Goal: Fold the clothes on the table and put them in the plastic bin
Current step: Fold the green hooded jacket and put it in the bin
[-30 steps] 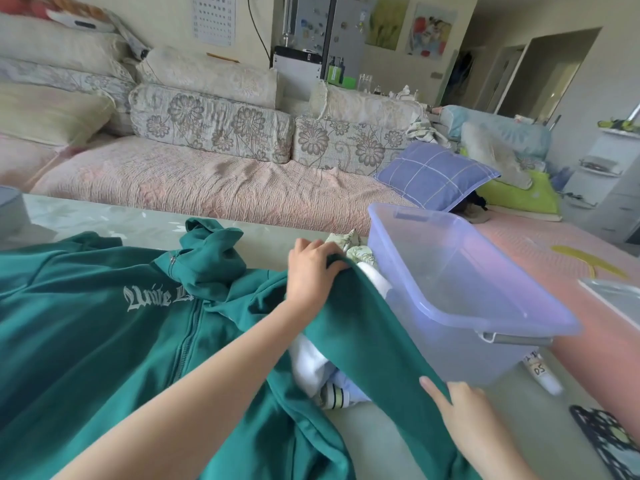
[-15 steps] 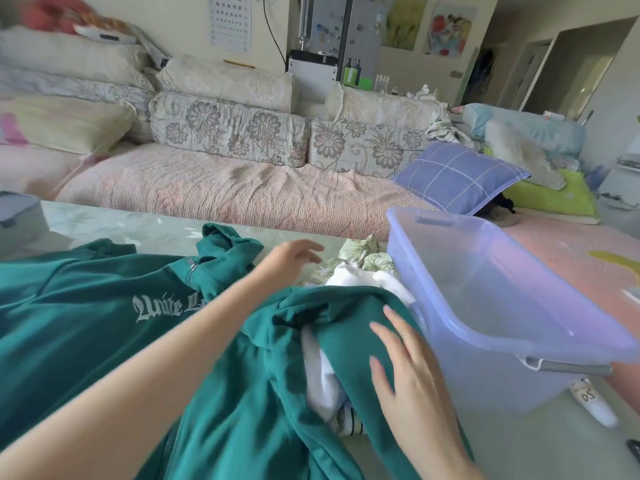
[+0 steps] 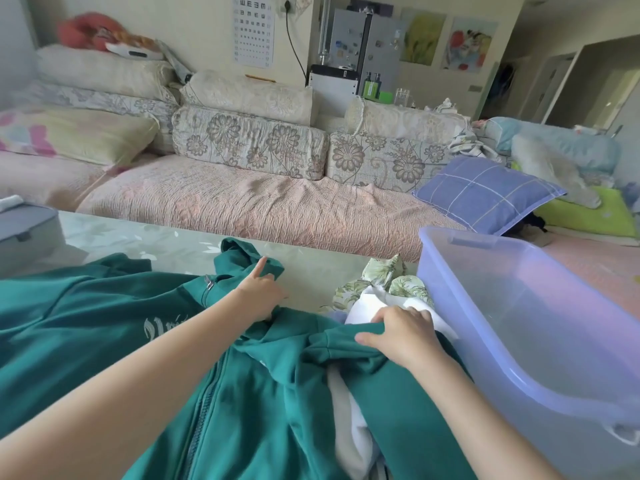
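The lower part of the hoodie is cut off by the bottom and left edges of the view. Part of its chest lettering is covered by the left forearm. A white garment is largely buried under the hoodie's sleeve just beside the bin. Only the crumpled top of a leaf-print garment is seen behind it, against the bin's left wall. The bin's right end is cut off by the frame.

The right hand, just left of the bin, is closed on a fold of the green sleeve. Its fingers are bent over the fold's edge and the thumb is laid along the cloth. The left hand, farther left of the bin, is rested on the hoodie below the hood. One finger is held straight toward the hood and the others are curled. Cloth is possibly pinched beneath them, but this cannot be told, since the hand itself hides the spot.

The hoodie is spread over the counter left of the bin, with the hood near the far edge. A bare strip of counter is seen between the hood and the leaf-print garment. More bare counter lies behind the hoodie, toward a grey box well apart from the bin. Beyond the far edge a sofa is seen, with a blue pillow just behind the bin.
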Demonstrator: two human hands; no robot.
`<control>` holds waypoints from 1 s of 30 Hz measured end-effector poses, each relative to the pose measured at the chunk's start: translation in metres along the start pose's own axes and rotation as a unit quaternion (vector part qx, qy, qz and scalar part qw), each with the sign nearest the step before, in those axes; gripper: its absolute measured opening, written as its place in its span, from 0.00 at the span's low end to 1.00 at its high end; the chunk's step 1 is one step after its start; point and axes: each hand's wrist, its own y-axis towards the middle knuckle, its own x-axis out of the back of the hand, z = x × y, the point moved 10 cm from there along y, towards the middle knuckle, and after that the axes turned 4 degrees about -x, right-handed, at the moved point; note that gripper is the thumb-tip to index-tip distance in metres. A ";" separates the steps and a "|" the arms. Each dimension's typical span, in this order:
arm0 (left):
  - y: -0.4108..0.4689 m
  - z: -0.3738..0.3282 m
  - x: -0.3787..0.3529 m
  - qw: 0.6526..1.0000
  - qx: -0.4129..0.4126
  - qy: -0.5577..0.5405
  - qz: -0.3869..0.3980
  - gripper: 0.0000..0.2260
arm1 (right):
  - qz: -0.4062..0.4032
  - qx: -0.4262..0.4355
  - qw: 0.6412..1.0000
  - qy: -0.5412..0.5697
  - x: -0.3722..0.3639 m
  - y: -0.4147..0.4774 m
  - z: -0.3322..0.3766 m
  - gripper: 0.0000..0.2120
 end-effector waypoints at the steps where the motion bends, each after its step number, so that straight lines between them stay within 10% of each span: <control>1: 0.002 0.001 0.001 1.000 0.011 0.020 -0.009 0.18 | 0.017 -0.003 1.000 0.015 -0.001 -0.002 -0.002 0.20; 6: -0.017 0.057 0.046 0.933 0.190 -0.140 -0.271 0.13 | -0.145 -0.039 0.988 0.046 0.042 -0.012 -0.017 0.14; 10: -0.049 0.140 0.049 0.667 0.365 -0.471 -0.446 0.11 | -0.295 -0.051 0.954 0.012 0.075 -0.007 -0.033 0.05; 12: -0.037 0.148 0.049 0.597 0.327 -0.554 -0.480 0.11 | -0.301 -0.073 0.951 -0.016 0.073 0.001 -0.038 0.08; 14: -0.014 0.134 0.052 0.625 0.264 -0.586 -0.443 0.18 | -0.271 -0.064 0.958 -0.064 0.062 0.005 -0.032 0.11; 17: 0.021 0.087 0.038 0.825 0.224 -0.449 -0.258 0.32 | -0.182 -0.014 0.975 -0.125 0.036 0.015 -0.019 0.14; 19: 0.025 0.056 0.046 0.897 0.157 -0.333 -0.243 0.29 | -0.156 -0.001 0.982 -0.110 0.033 0.019 -0.018 0.16; 23: 0.021 -0.006 0.031 0.944 0.023 -0.278 -0.179 0.19 | -0.172 0.031 0.983 -0.062 0.040 0.026 -0.002 0.14; 30: 0.007 -0.010 -0.046 0.993 0.023 -0.115 -0.034 0.24 | 0.029 -0.013 0.998 -0.051 -0.002 0.057 -0.007 0.15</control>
